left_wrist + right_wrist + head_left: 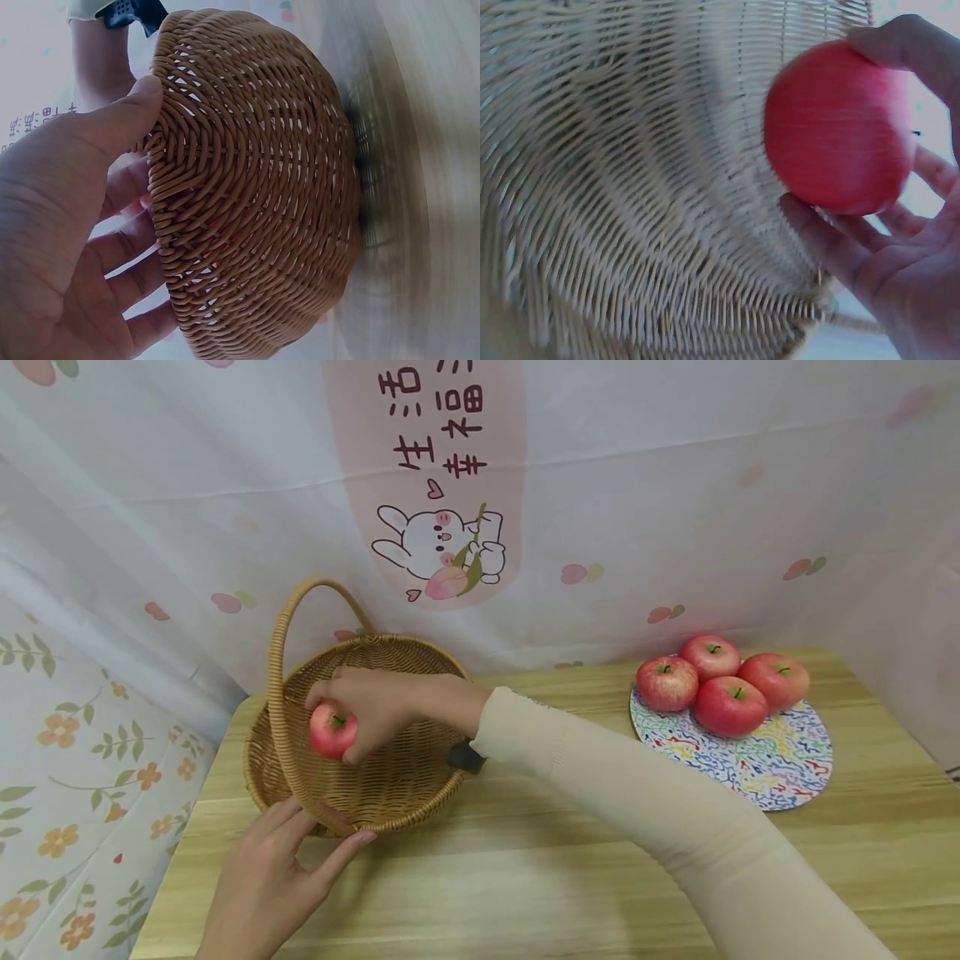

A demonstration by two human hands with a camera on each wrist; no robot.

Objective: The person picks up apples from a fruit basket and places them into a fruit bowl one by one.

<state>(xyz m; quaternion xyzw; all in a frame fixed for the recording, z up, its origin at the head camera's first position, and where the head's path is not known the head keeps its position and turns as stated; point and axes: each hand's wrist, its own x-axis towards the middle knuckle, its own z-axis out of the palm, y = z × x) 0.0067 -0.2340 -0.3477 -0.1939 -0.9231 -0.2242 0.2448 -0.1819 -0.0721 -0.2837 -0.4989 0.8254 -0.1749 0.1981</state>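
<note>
My right hand holds a red apple inside the wicker basket, beside its tall handle. In the right wrist view, thumb and fingers grip the apple from opposite sides, with the woven wall behind it. Whether the apple touches the basket cannot be told. At the front rim, by the foot of the handle, my left hand grips the basket. The left wrist view has its thumb on the outer side of the weave and the other fingers reaching over the rim, partly hidden.
Several red apples sit grouped on a round, multicoloured patterned mat at the right of the wooden table. A printed white curtain hangs behind the table, and a flowered cloth lies along its left side.
</note>
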